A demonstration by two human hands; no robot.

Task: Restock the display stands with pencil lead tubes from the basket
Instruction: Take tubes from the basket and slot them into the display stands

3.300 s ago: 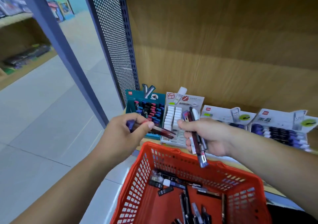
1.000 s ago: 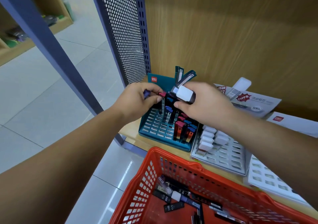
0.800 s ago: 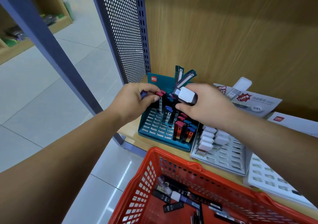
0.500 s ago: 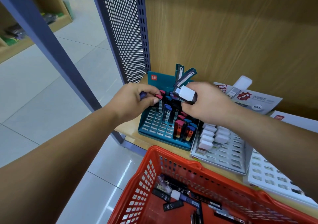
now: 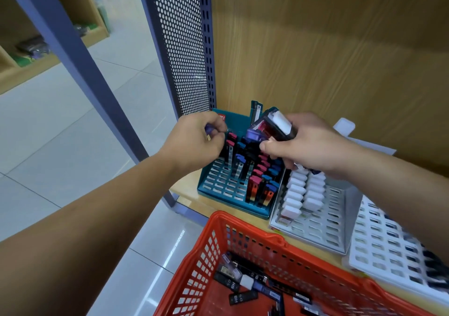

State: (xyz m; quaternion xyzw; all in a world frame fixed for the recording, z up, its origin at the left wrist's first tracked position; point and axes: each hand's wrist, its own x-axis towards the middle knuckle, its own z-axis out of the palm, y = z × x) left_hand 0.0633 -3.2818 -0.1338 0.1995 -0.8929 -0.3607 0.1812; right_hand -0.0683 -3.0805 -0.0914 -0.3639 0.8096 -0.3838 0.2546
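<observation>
Pencil lead tubes (image 5: 269,127) sit as a small bundle in the right hand (image 5: 308,145), just above the back rows of the teal stand (image 5: 218,189). That grip is closed round them, with purple, red and white caps poking out past the thumb. Held so, the bundle probably serves as a ready supply beside the slots while the other hand feeds tubes in one by one.

The left hand (image 5: 194,140), over the stand's back left corner, has its grip narrowed to a pinch on a single tube (image 5: 208,129) with a purple cap. The fingers hide most of it, so I cannot tell whether its lower end has reached a slot.

The standing tubes (image 5: 252,187), red and blue capped, fill the middle and right columns of the teal stand; its left and front slots show bare, so much restocking seems left.

Right of the teal stand, touching it, a grey stand (image 5: 323,223) carries white-capped tubes (image 5: 296,191). Further right a white stand (image 5: 379,250) is partly covered by the right forearm and cut off by the frame. All three rest on the wooden shelf (image 5: 187,189).

In front of the teal stand, lower down, the red basket (image 5: 243,221) holds loose tubes (image 5: 233,284); its near end runs out of view. Behind the stand's left side rises a perforated metal panel (image 5: 179,48).
</observation>
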